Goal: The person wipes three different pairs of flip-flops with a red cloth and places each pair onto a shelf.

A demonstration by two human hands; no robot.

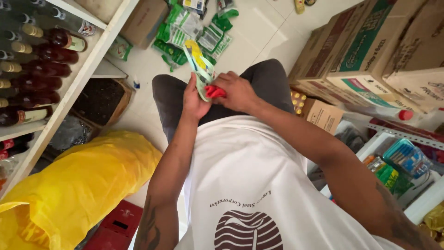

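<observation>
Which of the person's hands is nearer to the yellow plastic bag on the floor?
Left. The left hand is closer to the yellow plastic bag; the right hand is farther off, on the left hand's other side.

White tiled floor [259, 41], white shelving [78, 78] left, stacked cardboard boxes [370, 46] right

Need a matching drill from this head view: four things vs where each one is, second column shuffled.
1 dark bottles
2 yellow bag
3 cardboard boxes
4 green-and-yellow packet

A between left hand and right hand
B stacked at right
C on the white shelf, left
D on the floor, lower left

Pairs: 1-C, 2-D, 3-B, 4-A
</observation>
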